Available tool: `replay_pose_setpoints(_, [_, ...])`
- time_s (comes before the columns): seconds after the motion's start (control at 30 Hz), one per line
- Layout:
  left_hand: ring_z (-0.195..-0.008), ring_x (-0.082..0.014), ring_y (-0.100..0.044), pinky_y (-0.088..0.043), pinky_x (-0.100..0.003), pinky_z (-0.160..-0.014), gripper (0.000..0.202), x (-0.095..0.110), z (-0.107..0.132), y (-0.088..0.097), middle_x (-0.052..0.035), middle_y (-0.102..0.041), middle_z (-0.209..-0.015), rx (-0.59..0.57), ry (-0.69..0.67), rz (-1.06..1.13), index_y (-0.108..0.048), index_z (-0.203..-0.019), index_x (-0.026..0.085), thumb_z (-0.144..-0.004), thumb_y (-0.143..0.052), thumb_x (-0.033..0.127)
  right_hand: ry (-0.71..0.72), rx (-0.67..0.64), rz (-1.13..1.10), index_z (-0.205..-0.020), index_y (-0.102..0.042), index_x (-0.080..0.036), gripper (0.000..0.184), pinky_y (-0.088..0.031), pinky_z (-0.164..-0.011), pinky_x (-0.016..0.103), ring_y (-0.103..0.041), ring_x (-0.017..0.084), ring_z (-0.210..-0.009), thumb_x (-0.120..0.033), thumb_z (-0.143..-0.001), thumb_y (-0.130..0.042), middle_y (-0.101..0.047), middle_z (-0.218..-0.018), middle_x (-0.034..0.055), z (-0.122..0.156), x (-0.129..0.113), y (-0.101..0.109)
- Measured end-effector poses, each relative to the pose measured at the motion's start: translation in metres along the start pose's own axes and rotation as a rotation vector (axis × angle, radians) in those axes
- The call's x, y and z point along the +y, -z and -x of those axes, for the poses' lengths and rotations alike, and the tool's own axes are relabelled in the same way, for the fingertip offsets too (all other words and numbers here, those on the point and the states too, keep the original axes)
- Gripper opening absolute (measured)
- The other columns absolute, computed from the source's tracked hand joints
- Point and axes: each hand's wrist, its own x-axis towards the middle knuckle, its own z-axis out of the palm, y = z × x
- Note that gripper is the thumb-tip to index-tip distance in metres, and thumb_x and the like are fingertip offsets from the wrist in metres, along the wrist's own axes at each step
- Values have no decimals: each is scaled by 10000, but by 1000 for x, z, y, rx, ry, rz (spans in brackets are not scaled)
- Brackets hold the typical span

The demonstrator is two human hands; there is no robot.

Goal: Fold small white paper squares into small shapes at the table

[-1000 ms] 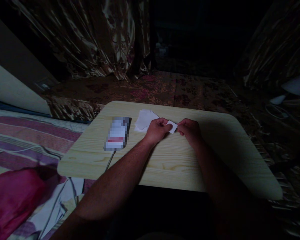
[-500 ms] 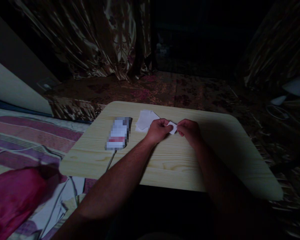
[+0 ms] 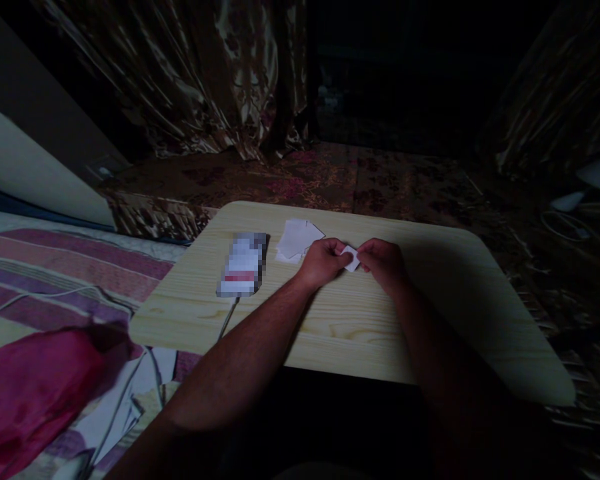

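Note:
A small white piece of paper [image 3: 351,257] is pinched between my left hand [image 3: 321,261] and my right hand [image 3: 384,263], just above a light wooden table [image 3: 460,300]. Both hands are closed on it, fingertips meeting at the paper's edges. A few loose white paper sheets [image 3: 298,239] lie flat on the table just behind my left hand. The room is dim.
A phone [image 3: 243,265] lies on the table left of the papers, with a cable [image 3: 229,319] running off the near edge. A striped blanket [image 3: 65,267] and a pink cloth [image 3: 35,387] lie at the left. Patterned curtains [image 3: 190,73] and a carpet [image 3: 330,177] are behind.
The view has shifted slightly, so everything sits a little further right. My hands keep the same pinch on the paper, which looks slightly more covered by my fingers.

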Motion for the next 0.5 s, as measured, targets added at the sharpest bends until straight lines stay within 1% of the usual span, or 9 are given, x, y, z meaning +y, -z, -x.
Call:
replay_pose_setpoints(0.17, [-541,-90,-509,-379,-206,-515,209,-1,0,0,-9,-632,-658,-18,-26,-12,-626,-714,136,-672,-692,329,9,14,15,-716,-640,-178,99,-381,-454,227,-521,120,-470,-260,-665,-619,-587,-517,-30,0,0,-1])
replay_pose_setpoints(0.5, [-538,-93,-514,-380,-207,-514,184,0,1,-2,-4,-629,-640,-24,4,16,-633,-700,139,-640,-706,297,70,15,97,-716,-648,-177,101,-399,-497,228,-539,119,-492,-262,-679,-608,-598,-542,-22,0,3,0])
